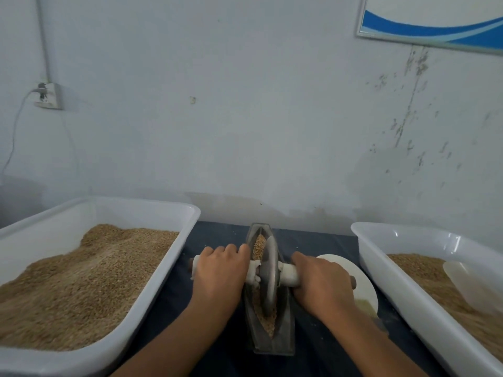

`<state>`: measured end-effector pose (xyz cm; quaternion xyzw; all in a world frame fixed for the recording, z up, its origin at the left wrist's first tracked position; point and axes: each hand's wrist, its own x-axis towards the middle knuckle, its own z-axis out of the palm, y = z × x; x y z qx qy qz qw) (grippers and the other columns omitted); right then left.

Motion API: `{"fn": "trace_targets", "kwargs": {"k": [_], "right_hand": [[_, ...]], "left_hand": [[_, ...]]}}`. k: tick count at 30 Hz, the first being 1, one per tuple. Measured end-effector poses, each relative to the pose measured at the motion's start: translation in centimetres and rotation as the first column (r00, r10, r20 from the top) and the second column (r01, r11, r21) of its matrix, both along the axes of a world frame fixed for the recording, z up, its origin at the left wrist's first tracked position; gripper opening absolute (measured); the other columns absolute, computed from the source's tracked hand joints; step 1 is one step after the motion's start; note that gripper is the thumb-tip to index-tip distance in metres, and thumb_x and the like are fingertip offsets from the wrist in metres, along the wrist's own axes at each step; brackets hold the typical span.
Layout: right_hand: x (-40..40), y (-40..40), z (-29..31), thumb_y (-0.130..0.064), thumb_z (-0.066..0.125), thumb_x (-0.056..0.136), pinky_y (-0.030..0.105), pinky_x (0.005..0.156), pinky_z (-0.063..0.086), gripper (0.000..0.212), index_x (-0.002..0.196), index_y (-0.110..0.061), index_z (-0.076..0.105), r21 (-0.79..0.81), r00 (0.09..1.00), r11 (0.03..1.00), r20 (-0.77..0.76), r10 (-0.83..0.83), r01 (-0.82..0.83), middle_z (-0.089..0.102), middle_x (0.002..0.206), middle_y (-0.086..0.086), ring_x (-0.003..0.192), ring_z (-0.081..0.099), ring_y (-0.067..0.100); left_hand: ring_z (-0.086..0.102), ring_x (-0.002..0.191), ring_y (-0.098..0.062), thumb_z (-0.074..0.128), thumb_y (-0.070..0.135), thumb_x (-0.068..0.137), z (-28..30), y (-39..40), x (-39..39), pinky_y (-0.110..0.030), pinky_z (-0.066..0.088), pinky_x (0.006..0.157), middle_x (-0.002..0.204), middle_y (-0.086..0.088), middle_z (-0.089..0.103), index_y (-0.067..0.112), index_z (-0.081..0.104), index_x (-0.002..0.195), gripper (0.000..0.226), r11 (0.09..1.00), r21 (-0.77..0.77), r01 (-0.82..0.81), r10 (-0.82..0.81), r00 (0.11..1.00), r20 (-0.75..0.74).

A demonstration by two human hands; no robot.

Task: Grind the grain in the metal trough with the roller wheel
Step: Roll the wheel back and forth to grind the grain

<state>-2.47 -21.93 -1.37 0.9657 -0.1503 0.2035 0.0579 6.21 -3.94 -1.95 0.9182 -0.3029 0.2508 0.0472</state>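
Metal trough (283, 341) sits center on dark cloth (217, 336), grain (260, 247) inside. We see roller wheel (269, 278) upright in trough. Left hand (219, 276) and right hand (324, 284) each curled round white axle handle (290, 277). Left tub (152, 295) heaped with grain; right tub (381, 268) holds grain plus scoop (473, 287).

Between the two grips stands a dull grey roller wheel (268, 278), its handle (290, 277) wrapped in white. Under it the metal trough (285, 338) is the same worn grey, and the grain (258, 247) in it is golden tan. Beneath the grips the tabletop (217, 235) is dark navy blue. Left of the left grip a white tub (174, 265) holds tan grain; right of the right grip lies a white plate (362, 289), then another white tub (394, 292). Beyond the grips, the wall (245, 118) is pale blue-grey with dark flecks.
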Motion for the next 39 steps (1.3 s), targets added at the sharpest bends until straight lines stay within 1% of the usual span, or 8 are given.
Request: {"fn": "trace_targets", "kwargs": {"k": [6, 9, 15, 21, 25, 31, 34, 39], "right_hand": [[1.6, -1.0, -0.4, -0.036, 0.062, 0.081, 0.027, 0.047, 0.014, 0.022, 0.089, -0.036, 0.041, 0.009, 1.000, 1.000, 0.005, -0.030, 0.030, 0.039, 0.066, -0.010, 0.057, 0.036, 0.013], [2.8, -1.7, -0.3, -0.033, 0.061, 0.080, 0.028, 0.047, 0.017, 0.018, 0.091, -0.036, 0.046, 0.026, 1.000, 1.000, -0.022, -0.008, 0.009, 0.039, 0.066, -0.010, 0.059, 0.040, 0.014], [5.6, -3.1, 0.6, -0.035, 0.062, 0.079, 0.031, 0.051, 0.026, 0.024, 0.092, -0.034, 0.042, 0.020, 0.994, 0.998, -0.081, 0.067, -0.066, 0.044, 0.071, -0.009, 0.069, 0.050, 0.021], [7.4, -4.3, 1.3, -0.033, 0.065, 0.078, 0.034, 0.059, 0.039, 0.029, 0.098, -0.036, 0.044, 0.056, 0.985, 0.994, -0.141, 0.097, -0.089, 0.047, 0.077, -0.010, 0.074, 0.052, 0.020], [7.6, -4.3, 0.9, -0.036, 0.063, 0.078, 0.032, 0.056, 0.033, 0.025, 0.092, -0.039, 0.042, 0.047, 0.992, 0.996, -0.097, 0.085, -0.081, 0.048, 0.077, -0.011, 0.072, 0.049, 0.019], [6.3, -3.6, 0.1, -0.038, 0.059, 0.081, 0.030, 0.050, 0.025, 0.015, 0.089, -0.036, 0.048, 0.042, 0.997, 0.997, -0.043, 0.060, -0.058, 0.048, 0.071, -0.011, 0.069, 0.051, 0.018], [5.3, -2.9, -0.2, -0.036, 0.057, 0.084, 0.029, 0.048, 0.019, 0.011, 0.088, -0.035, 0.046, 0.007, 0.999, 0.999, 0.003, 0.040, -0.040, 0.043, 0.066, -0.011, 0.064, 0.047, 0.018], [3.2, -1.6, -0.8, -0.030, 0.060, 0.083, 0.028, 0.046, 0.014, 0.019, 0.088, -0.034, 0.042, -0.038, 0.997, 0.999, 0.082, -0.002, 0.005, 0.038, 0.064, -0.009, 0.056, 0.038, 0.016]], "left_hand": [[0.060, 0.089, -0.019, 0.060, 0.023, 0.093, -0.1, -1.1, 1.9, -0.034, 0.033, 0.075, 0.098, 0.003, 0.060, 0.025, 0.039, 0.097, 0.022, 1.000, -0.001, 0.019, -0.019, 0.999, 0.037], [0.061, 0.088, -0.019, 0.059, 0.022, 0.093, -0.3, -1.7, 3.2, -0.034, 0.030, 0.073, 0.097, 0.004, 0.060, 0.026, 0.035, 0.093, 0.024, 1.000, -0.009, 0.022, -0.021, 0.998, 0.058], [0.063, 0.090, -0.020, 0.055, 0.022, 0.094, -0.4, -2.7, 5.5, -0.034, 0.031, 0.072, 0.098, 0.003, 0.062, 0.024, 0.045, 0.099, 0.012, 1.000, -0.019, 0.014, -0.013, 0.997, 0.076], [0.060, 0.080, -0.019, 0.058, 0.020, 0.090, -1.0, -3.3, 7.2, -0.033, 0.027, 0.068, 0.089, 0.005, 0.059, 0.025, 0.030, 0.088, 0.029, 0.999, -0.052, 0.013, -0.007, 0.992, 0.123], [0.059, 0.075, -0.018, 0.061, 0.022, 0.089, -1.0, -3.5, 7.5, -0.032, 0.027, 0.067, 0.084, 0.006, 0.060, 0.027, 0.031, 0.086, 0.030, 0.997, -0.071, 0.037, -0.026, 0.989, 0.148], [0.058, 0.064, -0.018, 0.071, 0.020, 0.079, -1.1, -3.0, 6.1, -0.032, 0.029, 0.063, 0.073, 0.004, 0.058, 0.025, 0.049, 0.083, 0.023, 0.996, -0.056, 0.065, -0.055, 0.985, 0.164], [0.059, 0.071, -0.018, 0.065, 0.023, 0.085, -1.2, -2.4, 5.2, -0.033, 0.030, 0.067, 0.079, 0.004, 0.058, 0.026, 0.042, 0.087, 0.023, 0.997, -0.047, 0.054, -0.047, 0.988, 0.149], [0.058, 0.082, -0.019, 0.062, 0.022, 0.089, -1.0, -1.5, 3.3, -0.033, 0.031, 0.072, 0.091, 0.003, 0.058, 0.024, 0.041, 0.096, 0.023, 1.000, -0.025, 0.004, 0.000, 0.993, 0.119]]}}
